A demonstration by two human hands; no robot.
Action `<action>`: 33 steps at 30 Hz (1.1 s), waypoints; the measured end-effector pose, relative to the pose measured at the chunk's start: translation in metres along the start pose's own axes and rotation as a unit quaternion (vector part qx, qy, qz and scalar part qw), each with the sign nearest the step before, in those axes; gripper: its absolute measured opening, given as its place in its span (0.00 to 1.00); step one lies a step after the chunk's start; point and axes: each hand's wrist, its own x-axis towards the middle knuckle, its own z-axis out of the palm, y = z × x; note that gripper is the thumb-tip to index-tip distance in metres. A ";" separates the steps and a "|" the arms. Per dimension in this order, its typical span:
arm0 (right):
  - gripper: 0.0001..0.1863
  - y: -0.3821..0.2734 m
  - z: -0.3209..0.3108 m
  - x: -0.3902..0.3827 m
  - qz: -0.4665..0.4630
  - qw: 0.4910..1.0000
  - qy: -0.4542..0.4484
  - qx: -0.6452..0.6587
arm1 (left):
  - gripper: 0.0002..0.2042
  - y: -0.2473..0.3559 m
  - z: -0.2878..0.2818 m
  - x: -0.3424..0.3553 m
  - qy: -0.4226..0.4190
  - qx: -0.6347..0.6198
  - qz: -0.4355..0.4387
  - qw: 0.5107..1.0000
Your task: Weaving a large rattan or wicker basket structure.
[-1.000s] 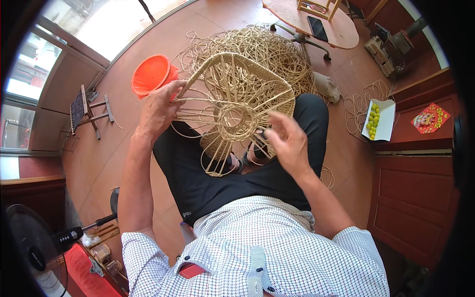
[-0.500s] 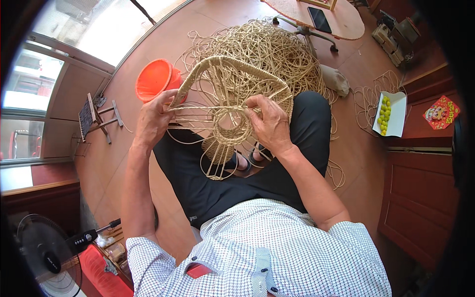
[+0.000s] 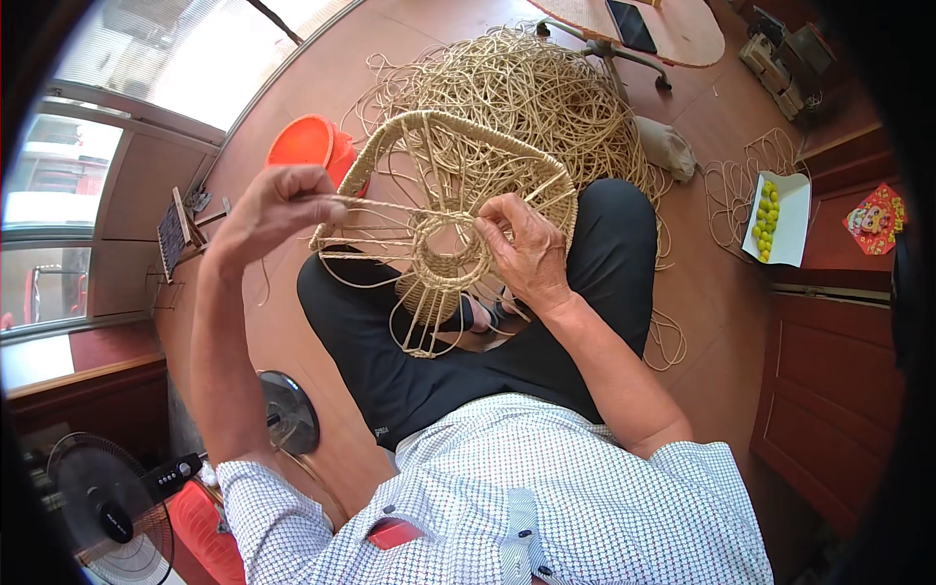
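A half-woven rope basket (image 3: 460, 125) rests between my knees, its thick wrapped rim curving away from me. Inside it, several cords run from a small braided ring (image 3: 417, 246) out to the rim. My left hand (image 3: 288, 207) is closed, pinching a twisted cord (image 3: 382, 204) and drawing it straight out to the left of the ring. At the ring's right edge, the thumb and fingers of my right hand (image 3: 525, 249) press together on the ring. Its fingertips partly hide the spot they grip.
Beyond the basket lies a big heap of loose cord (image 3: 517, 107). An orange bucket (image 3: 302, 143) stands behind my left hand. To the right is a white tray of yellow-green fruit (image 3: 780, 219). A fan (image 3: 117, 522) stands low on the left; a round table (image 3: 682, 39) holds a phone.
My left hand has moved left, off the rim, pulling the cord out taut. The right hand stays at the ring, and the basket has hardly shifted.
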 end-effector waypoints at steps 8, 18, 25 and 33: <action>0.07 -0.007 0.009 -0.002 0.013 1.000 0.012 -0.008 | 0.14 0.026 0.009 0.100 0.174 0.182 0.170 0.953; 0.06 -0.006 0.016 -0.003 0.020 0.999 0.040 -0.012 | 0.13 0.083 0.086 0.183 0.270 0.383 0.359 0.807; 0.05 -0.003 0.010 -0.006 0.001 0.998 0.042 -0.039 | 0.10 0.076 0.103 0.110 0.357 0.234 0.188 0.885; 0.05 -0.006 0.009 -0.006 -0.004 0.999 0.035 -0.041 | 0.08 0.037 0.155 0.118 0.140 0.217 0.143 0.956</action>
